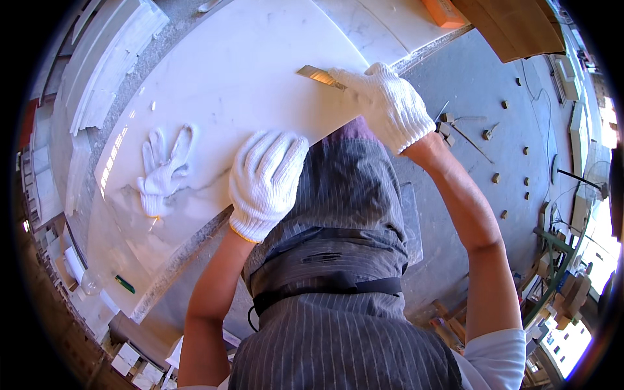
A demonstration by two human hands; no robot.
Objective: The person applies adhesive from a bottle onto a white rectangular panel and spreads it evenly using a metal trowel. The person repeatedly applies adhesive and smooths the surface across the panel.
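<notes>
A large polished white stone slab (247,58) lies in front of me. My right hand (388,104), in a white knit glove, is closed on a flat metal scraper blade (318,76). The blade's slanted end points left over the slab's surface, and its other end is hidden in the glove. Gloved in the same white knit, my left hand (266,182) rests at the slab's near edge. Its fingers lie stretched side by side with nothing visible in them. An unworn white glove (166,170) lies on the slab to the left of that hand.
A small green object (124,284) sits near the slab's lower left. At the far right are an orange block (445,12) and a cardboard box (513,26). Several small blocks and rods lie on the grey floor (468,84). Stacked stone pieces (114,65) stand left.
</notes>
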